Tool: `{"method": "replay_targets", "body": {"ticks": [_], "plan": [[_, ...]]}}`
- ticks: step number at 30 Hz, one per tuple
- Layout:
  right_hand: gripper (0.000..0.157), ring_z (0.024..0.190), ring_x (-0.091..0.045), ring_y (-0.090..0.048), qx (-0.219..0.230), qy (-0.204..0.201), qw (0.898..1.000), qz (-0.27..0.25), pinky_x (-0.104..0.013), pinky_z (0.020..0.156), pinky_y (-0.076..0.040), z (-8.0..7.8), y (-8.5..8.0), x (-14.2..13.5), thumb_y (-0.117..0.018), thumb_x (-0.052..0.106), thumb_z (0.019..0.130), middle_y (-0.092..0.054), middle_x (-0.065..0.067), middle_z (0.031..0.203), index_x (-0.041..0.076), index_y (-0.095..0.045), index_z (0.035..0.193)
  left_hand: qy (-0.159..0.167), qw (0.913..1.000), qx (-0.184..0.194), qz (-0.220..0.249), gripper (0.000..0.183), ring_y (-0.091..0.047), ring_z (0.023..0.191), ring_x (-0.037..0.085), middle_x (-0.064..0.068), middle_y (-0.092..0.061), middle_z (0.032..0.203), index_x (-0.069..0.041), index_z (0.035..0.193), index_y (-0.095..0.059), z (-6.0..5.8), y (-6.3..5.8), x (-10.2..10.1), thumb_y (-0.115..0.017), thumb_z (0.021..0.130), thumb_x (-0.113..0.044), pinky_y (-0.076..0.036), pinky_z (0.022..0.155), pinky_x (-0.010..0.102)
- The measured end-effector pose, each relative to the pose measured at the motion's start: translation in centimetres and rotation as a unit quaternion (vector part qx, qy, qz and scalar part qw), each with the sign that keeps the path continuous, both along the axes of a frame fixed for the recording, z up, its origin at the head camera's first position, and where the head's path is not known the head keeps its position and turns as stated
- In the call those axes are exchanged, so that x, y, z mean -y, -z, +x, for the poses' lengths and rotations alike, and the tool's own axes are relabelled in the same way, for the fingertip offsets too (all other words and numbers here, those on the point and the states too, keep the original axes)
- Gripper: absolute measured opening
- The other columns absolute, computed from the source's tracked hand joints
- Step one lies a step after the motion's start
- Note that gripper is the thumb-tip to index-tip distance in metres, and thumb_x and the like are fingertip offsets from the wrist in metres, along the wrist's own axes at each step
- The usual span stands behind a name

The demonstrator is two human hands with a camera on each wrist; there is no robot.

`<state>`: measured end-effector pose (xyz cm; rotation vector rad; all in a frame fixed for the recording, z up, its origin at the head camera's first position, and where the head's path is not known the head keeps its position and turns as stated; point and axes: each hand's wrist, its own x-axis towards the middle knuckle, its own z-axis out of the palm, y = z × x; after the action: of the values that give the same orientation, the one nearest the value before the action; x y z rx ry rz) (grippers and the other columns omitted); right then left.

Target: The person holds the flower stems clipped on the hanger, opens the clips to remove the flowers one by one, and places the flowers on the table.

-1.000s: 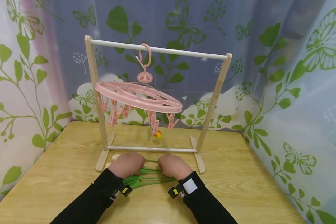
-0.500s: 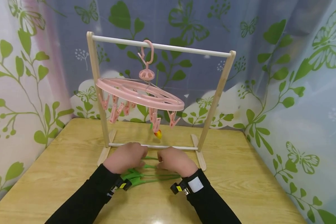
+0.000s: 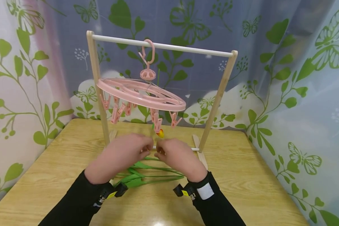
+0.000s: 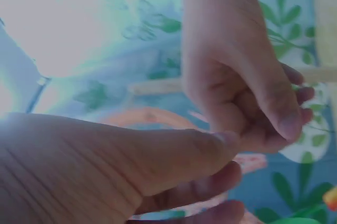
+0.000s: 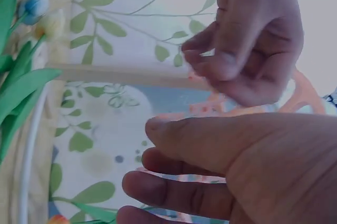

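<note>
Several artificial tulips (image 3: 134,182) with green stems and leaves lie on the wooden table below my hands; their blossoms are mostly hidden in the head view. A blue tulip blossom (image 5: 34,9) and a pale yellow one (image 5: 51,23) show in the right wrist view. My left hand (image 3: 128,152) and right hand (image 3: 179,155) are raised over the stems, fingers loosely bent, nothing held in either. Their fingertips face each other, close together, below a pink round clip hanger (image 3: 141,94). A red-and-yellow tulip (image 3: 160,133) hangs head down beneath one pink clip (image 3: 157,124).
The hanger hooks over the white top bar (image 3: 186,47) of a wooden rack (image 3: 218,94) with feet on the table (image 3: 237,188). Pink clips (image 3: 115,113) dangle around its ring. Leaf-patterned curtains (image 3: 299,78) enclose the back and sides.
Both hands have come up and away from the tulip stems toward the hanger. The tulips stay lying on the table, and more of their stems show now.
</note>
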<state>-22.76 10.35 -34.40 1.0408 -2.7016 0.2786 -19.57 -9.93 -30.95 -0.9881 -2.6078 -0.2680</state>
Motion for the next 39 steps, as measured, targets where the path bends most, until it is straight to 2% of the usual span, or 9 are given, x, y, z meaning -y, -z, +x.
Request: {"method": "replay_targets", "body": {"ticks": [3,5,7,11,14,19,27,34,39], "plan": [[0.013,0.058,-0.003,-0.047,-0.019,-0.009,1.000,-0.013,-0.024,0.051,-0.042,0.5,-0.5,-0.1,-0.065,0.035,0.090,-0.051,0.014,0.071,0.025,-0.057,0.086,0.004,0.9954,-0.078,0.054,0.007,-0.046,0.061,0.004,-0.013,-0.053,0.076,-0.025,0.088,-0.060,1.2,-1.3,0.2,-0.067,0.088,-0.023,-0.041,0.051,0.025],[0.013,0.058,-0.002,-0.046,-0.028,-0.014,0.999,-0.014,-0.023,0.050,-0.042,0.7,-0.7,-0.1,-0.064,0.036,0.091,-0.050,0.015,0.071,0.026,-0.057,0.086,0.013,0.9822,-0.148,0.115,0.006,-0.047,0.061,0.005,-0.011,-0.055,0.077,-0.021,0.088,-0.061,1.7,-2.3,0.4,-0.067,0.087,-0.019,-0.041,0.049,0.025],[0.014,0.057,-0.002,-0.046,-0.034,-0.015,0.999,-0.011,-0.023,0.050,-0.041,0.8,-0.8,0.0,-0.063,0.038,0.091,-0.050,0.015,0.071,0.027,-0.056,0.085,0.013,0.9571,-0.232,0.173,0.005,-0.050,0.064,0.010,-0.006,-0.058,0.079,-0.016,0.089,-0.063,2.1,-3.2,0.7,-0.066,0.087,-0.013,-0.043,0.049,0.029],[0.015,0.057,-0.003,-0.045,-0.022,-0.013,1.000,-0.001,-0.024,0.050,-0.040,1.0,-0.8,0.4,-0.063,0.038,0.091,-0.050,0.015,0.070,0.027,-0.056,0.085,-0.015,0.8921,-0.359,0.274,0.012,-0.051,0.074,0.026,0.010,-0.059,0.084,-0.005,0.095,-0.065,2.1,-4.9,1.5,-0.067,0.084,-0.004,-0.043,0.063,0.040],[0.014,0.057,-0.004,-0.046,-0.010,-0.015,1.000,0.000,-0.024,0.049,-0.040,1.1,-0.7,0.8,-0.064,0.037,0.090,-0.050,0.015,0.070,0.026,-0.057,0.085,-0.039,0.8681,-0.389,0.306,0.027,-0.043,0.077,0.033,0.018,-0.055,0.095,-0.005,0.110,-0.065,1.9,-5.3,2.1,-0.067,0.084,-0.002,-0.034,0.069,0.046],[0.014,0.056,-0.004,-0.045,-0.010,-0.016,1.000,0.001,-0.023,0.048,-0.039,1.4,-0.6,1.2,-0.064,0.037,0.090,-0.050,0.015,0.070,0.027,-0.057,0.084,-0.058,0.8689,-0.387,0.304,0.041,-0.035,0.084,0.037,0.024,-0.047,0.119,-0.015,0.126,-0.062,0.8,-5.3,2.6,-0.065,0.087,-0.005,-0.026,0.075,0.052],[0.015,0.054,-0.004,-0.044,-0.018,-0.011,1.000,0.012,-0.023,0.046,-0.038,1.6,-0.7,1.5,-0.062,0.038,0.091,-0.049,0.014,0.071,0.027,-0.056,0.084,-0.076,0.8616,-0.400,0.303,0.030,-0.035,0.094,0.039,0.019,-0.042,0.132,-0.015,0.115,-0.069,-1.1,-5.0,2.6,-0.064,0.087,-0.003,-0.023,0.080,0.055],[0.014,0.055,-0.002,-0.045,-0.025,-0.001,1.000,0.006,-0.022,0.046,-0.040,2.3,-1.7,1.1,-0.062,0.039,0.091,-0.050,0.015,0.073,0.026,-0.059,0.090,-0.054,0.8837,-0.376,0.274,0.021,-0.043,0.100,0.040,0.018,-0.057,0.112,-0.008,0.107,-0.069,-1.5,-4.6,2.7,-0.068,0.087,-0.007,-0.035,0.086,0.052],[0.012,0.057,0.002,-0.048,-0.103,-0.022,0.992,-0.066,-0.020,0.048,-0.041,3.1,-3.4,1.0,-0.063,0.032,0.091,-0.055,0.015,0.078,0.022,-0.060,0.096,-0.029,0.8914,-0.368,0.263,0.022,-0.047,0.098,0.037,0.016,-0.059,0.105,-0.008,0.106,-0.070,-1.4,-4.5,2.4,-0.070,0.085,-0.006,-0.034,0.089,0.051]]}}
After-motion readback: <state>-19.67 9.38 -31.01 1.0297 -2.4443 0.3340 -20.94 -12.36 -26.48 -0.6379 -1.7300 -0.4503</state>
